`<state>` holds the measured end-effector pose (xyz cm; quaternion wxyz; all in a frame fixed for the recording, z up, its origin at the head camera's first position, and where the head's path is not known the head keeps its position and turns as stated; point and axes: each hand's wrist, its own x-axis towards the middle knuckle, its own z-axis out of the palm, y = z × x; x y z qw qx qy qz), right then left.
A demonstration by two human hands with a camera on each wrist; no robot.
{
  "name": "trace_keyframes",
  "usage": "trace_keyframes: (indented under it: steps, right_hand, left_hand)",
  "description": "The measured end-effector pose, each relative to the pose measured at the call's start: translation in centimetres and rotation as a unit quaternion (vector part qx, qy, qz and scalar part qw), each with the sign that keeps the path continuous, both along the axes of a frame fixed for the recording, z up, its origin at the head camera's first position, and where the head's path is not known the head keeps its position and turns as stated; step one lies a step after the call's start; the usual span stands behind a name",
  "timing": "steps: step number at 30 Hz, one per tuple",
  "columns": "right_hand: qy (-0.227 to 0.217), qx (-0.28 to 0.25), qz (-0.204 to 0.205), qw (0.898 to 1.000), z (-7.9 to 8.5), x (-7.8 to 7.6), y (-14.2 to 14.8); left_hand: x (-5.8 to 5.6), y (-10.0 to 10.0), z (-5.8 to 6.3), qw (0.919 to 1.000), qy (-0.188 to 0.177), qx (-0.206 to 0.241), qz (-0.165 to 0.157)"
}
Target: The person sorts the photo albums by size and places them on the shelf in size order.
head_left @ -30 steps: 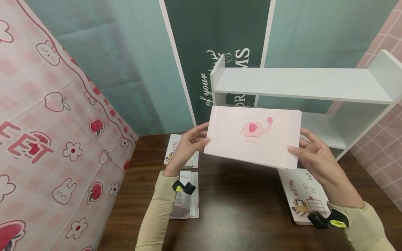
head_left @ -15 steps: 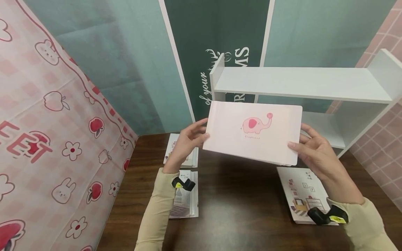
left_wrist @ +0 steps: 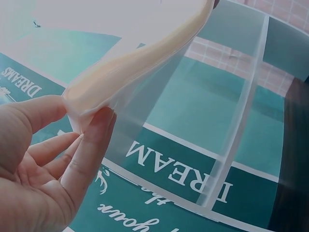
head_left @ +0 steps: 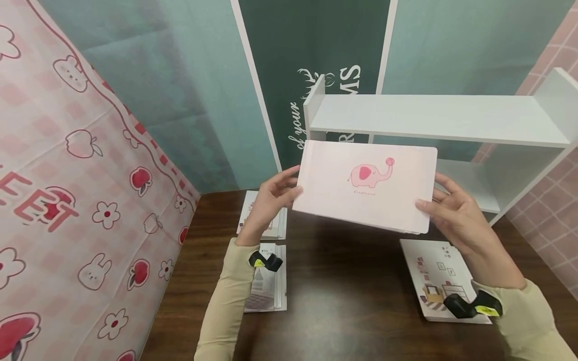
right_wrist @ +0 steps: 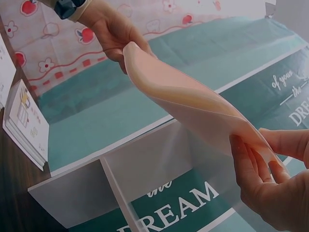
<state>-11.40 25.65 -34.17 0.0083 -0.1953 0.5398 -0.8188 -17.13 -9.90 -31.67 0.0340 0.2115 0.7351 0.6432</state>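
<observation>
A pale pink notebook [head_left: 329, 185] with a pink elephant drawn on its cover is held up in the air between both hands. My left hand [head_left: 272, 200] pinches its left edge, thumb on the cover and fingers behind. At the opposite edge, my right hand [head_left: 458, 213] grips it the same way near the lower corner. The left wrist view shows the notebook [left_wrist: 130, 63] bowed, with yellowish pages between its covers. Seen from the right wrist, the notebook [right_wrist: 193, 92] also sags in a curve between the two hands.
A white shelf unit [head_left: 429, 115] stands behind the notebook to the right. On the brown table [head_left: 334, 291] lie two booklets at left, a rear booklet [head_left: 275, 225] and a front booklet [head_left: 266, 286], and a booklet stack [head_left: 440, 281] at right. A patterned pink cloth [head_left: 90, 200] hangs at left.
Both hands have raised the notebook slightly, and its top edge now covers more of the shelf unit and wall lettering. The grip of each hand stays the same.
</observation>
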Motion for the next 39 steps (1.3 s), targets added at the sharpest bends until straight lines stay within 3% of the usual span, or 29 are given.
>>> trace_keyframes:
  steps: [18, 22, 29, 39]
  right_hand:
    - [0.007, 0.008, -0.004, 1.0, 0.9, -0.2, -0.1]
    - [0.007, 0.007, -0.003, 1.0, 1.0, -0.2, -0.2]
    - [0.004, 0.013, -0.012, 1.0, 1.3, -0.3, -0.3]
    - [0.013, 0.015, -0.019, 1.0, 1.4, -0.2, -0.2]
  left_hand:
    - [-0.4, 0.1, 0.0, 0.9995, 0.01, 0.028, 0.014]
    - [-1.1, 0.0, -0.7, 0.9994, 0.006, 0.029, 0.018]
    - [-0.4, 0.1, 0.2, 0.9993, 0.011, 0.033, 0.017]
    - [-0.9, 0.3, 0.6, 0.9993, 0.015, 0.034, 0.008]
